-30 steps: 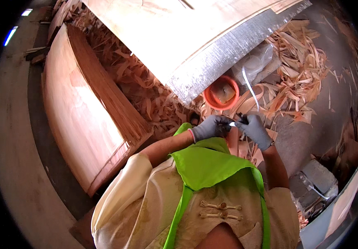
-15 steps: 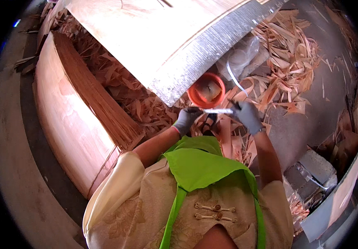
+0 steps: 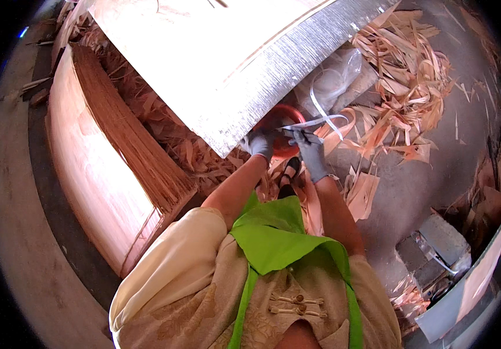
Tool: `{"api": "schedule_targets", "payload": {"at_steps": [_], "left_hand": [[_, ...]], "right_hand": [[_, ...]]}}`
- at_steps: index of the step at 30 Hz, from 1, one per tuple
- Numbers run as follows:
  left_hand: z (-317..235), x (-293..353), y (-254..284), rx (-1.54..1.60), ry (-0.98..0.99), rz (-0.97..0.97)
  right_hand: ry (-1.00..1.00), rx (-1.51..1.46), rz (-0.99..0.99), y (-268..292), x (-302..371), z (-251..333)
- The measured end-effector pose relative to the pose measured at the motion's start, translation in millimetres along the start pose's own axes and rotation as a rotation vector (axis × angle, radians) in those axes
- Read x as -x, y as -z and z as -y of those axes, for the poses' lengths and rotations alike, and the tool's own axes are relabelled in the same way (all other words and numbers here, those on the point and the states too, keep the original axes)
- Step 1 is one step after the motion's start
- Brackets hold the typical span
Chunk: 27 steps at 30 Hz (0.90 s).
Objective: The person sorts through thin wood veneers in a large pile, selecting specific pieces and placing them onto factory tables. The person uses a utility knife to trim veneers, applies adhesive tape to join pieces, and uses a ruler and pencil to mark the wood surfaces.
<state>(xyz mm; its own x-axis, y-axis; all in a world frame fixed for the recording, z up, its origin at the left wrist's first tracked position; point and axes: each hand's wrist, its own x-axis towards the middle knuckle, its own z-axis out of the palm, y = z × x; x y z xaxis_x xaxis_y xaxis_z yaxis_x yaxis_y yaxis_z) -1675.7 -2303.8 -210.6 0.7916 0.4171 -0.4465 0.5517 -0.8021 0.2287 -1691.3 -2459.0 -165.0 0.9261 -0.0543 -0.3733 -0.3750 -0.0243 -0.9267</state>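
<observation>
In its grey glove, my left hand (image 3: 260, 143) is closed at the left side of an orange-red bucket (image 3: 300, 113), its fingertips partly hidden over the opening. A narrow white tape (image 3: 320, 121) runs from my fingers across the bucket and loops away to the right. My right hand (image 3: 310, 154), gloved too, reaches in from the right with fingers bent together at the tape, above the bucket's near side. Both hands cover much of the bucket's inside.
A pale, bright board stack with a grey metal edge (image 3: 285, 64) juts over the bucket's far side. Behind it lies a clear plastic bag (image 3: 343, 70). Wood veneer scraps (image 3: 407, 87) litter the floor. At left stands a thick veneer stack (image 3: 105, 174); grey blocks (image 3: 442, 235) are at right.
Both hands have moved over the bucket and closer together. The tape, stretched straight between them before, now slants across the bucket with a loop to the right.
</observation>
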Motion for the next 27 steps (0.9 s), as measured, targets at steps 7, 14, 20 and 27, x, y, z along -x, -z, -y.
{"api": "schedule_targets", "payload": {"at_steps": [7, 14, 20, 27], "left_hand": [[7.1, 6.0, -8.8, 0.044, 0.013, -0.166], [208.6, 23.4, 35.7, 0.984, 0.19, 0.001], [410.8, 6.1, 181.2, 0.231, 0.558, -0.491], [274.6, 39.6, 203.4, 0.327, -0.459, 0.068]], "right_hand": [[0.186, 0.297, 0.029, -19.3, -37.5, -55.1], [0.048, -0.036, 0.161, -13.0, -40.4, -47.3], [0.053, 0.12, -0.092, -17.6, -23.9, -34.9], [0.483, 0.25, 0.324, -156.3, 97.7, 57.0]]}}
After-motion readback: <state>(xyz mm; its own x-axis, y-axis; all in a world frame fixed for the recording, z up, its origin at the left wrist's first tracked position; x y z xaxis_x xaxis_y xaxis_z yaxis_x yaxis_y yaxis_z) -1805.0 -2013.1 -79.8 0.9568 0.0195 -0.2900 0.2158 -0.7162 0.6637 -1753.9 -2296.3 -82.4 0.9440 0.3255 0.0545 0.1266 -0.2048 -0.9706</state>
